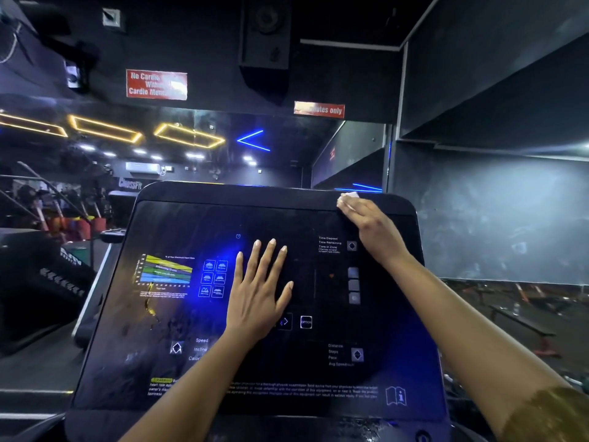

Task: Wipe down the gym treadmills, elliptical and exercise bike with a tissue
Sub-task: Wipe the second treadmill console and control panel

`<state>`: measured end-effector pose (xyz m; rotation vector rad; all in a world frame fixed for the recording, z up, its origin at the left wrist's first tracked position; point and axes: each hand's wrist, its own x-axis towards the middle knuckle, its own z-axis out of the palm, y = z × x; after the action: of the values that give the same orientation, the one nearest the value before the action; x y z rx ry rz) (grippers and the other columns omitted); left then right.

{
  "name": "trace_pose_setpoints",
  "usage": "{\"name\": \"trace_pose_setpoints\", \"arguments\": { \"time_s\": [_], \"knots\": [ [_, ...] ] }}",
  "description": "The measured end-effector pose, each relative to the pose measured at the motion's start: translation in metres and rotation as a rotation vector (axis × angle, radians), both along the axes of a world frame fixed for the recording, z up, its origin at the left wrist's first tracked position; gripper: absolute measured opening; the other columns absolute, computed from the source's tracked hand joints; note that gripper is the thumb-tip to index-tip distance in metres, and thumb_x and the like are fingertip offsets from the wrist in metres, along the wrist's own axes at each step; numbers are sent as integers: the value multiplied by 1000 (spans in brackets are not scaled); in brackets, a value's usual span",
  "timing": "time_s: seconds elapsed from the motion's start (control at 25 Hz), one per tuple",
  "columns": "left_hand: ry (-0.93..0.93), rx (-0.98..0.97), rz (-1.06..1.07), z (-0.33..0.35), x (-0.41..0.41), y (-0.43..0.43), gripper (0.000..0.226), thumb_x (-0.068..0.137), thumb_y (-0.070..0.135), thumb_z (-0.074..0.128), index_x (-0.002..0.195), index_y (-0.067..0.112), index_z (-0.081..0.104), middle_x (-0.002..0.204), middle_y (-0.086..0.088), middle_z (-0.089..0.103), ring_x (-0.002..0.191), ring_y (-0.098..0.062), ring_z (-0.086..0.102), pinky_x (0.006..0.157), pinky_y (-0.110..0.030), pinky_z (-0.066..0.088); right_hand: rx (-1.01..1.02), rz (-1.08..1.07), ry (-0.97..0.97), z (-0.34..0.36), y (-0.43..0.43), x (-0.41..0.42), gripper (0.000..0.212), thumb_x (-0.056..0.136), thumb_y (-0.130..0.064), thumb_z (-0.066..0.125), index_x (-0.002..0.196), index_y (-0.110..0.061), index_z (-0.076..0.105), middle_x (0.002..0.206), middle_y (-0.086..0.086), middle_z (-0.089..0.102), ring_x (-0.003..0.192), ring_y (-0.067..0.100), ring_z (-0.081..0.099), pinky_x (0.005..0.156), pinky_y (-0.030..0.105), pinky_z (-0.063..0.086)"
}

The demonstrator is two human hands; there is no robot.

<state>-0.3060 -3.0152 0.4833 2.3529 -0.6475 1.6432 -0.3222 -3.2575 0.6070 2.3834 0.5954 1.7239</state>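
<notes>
Left hand (258, 290) flat, fingers spread wide, on console (191, 327) centre — right hand (371, 226) presses tissue (350, 195) at top-right edge.

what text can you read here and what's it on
"No Cardio", "Cardio Mem": red sign, glare hides the rest.
"nutes only": second red sign, start unreadable.
"CrossFit": far wall.
"Time Elapsed", "Time Remaining", "OPTION", "Speed", "Incline", "Distance", "Steps", "Pace": console.
Fine print along the console's bottom: too blurred to read.
</notes>
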Motion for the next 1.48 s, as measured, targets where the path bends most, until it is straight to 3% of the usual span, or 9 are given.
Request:
{"name": "trace_pose_setpoints", "arguments": {
  "time_s": [0.28, 0.44, 0.76, 0.96, 1.04, 1.2, 1.36, 1.48],
  "knots": [
    [-23, 38, -90, 12, -4, -24, 59, 92, 44, 35, 146, 19, 29, 151, -5, 36, 142, -24, 23, 110, -48, 20, 287, -108, -67, -6, -54, -20, 54, 70, 26, 51, 119, 4, 61, 120, 19, 62, 112, 36, 57, 94, 40, 43],
    [-5, 39, -69, 8, -1, -28, 58, 93, 45, 32, 146, 19, 30, 152, -5, 36, 142, -24, 23, 113, -47, 16, 517, -70, -110, 3, -43, -14, 46, 75, 19, 42, 113, 7, 63, 115, 24, 63, 110, 40, 58, 96, 43, 42],
    [-16, 40, -59, 6, -2, -29, 60, 94, 46, 32, 146, 18, 30, 153, -5, 33, 143, -24, 22, 115, -46, 13, 47, 59, 64, -26, 24, -9, 51, 75, 7, 37, 120, -1, 61, 121, 14, 62, 107, 30, 60, 84, 40, 55],
    [-12, 43, -55, 6, -2, -28, 60, 93, 46, 33, 146, 17, 32, 153, -6, 33, 143, -24, 22, 115, -46, 13, -277, 101, 164, -62, 2, -37, 49, 82, 3, 35, 126, -5, 57, 130, 9, 57, 119, 22, 54, 98, 32, 46],
    [-7, 43, -53, 6, -2, -29, 60, 93, 46, 32, 146, 18, 29, 153, -6, 32, 143, -25, 21, 115, -47, 14, -183, 115, 88, -45, -16, -37, 50, 80, 5, 31, 119, -1, 62, 122, 12, 62, 115, 23, 54, 100, 33, 43],
    [1, 48, -51, 5, -1, -29, 60, 94, 46, 30, 147, 18, 29, 153, -6, 32, 143, -25, 21, 114, -47, 14, 216, -27, 52, -13, -58, -30, 42, 86, 7, 38, 119, -2, 61, 122, 12, 62, 114, 30, 57, 92, 46, 49],
    [4, 47, -51, 5, -2, -29, 60, 94, 46, 31, 146, 17, 33, 153, -6, 32, 143, -25, 20, 115, -46, 13, 111, 5, 70, -65, -51, -53, 49, 83, 5, 29, 120, 1, 60, 123, 14, 60, 113, 29, 57, 100, 36, 42],
    [0, 50, -45, 5, -2, -29, 60, 94, 45, 31, 146, 17, 32, 153, -6, 32, 143, -25, 20, 115, -46, 12, -13, 60, 96, -109, -49, -81, 49, 81, 9, 33, 120, 0, 62, 124, 12, 60, 115, 24, 55, 101, 31, 42]
  ]
}}
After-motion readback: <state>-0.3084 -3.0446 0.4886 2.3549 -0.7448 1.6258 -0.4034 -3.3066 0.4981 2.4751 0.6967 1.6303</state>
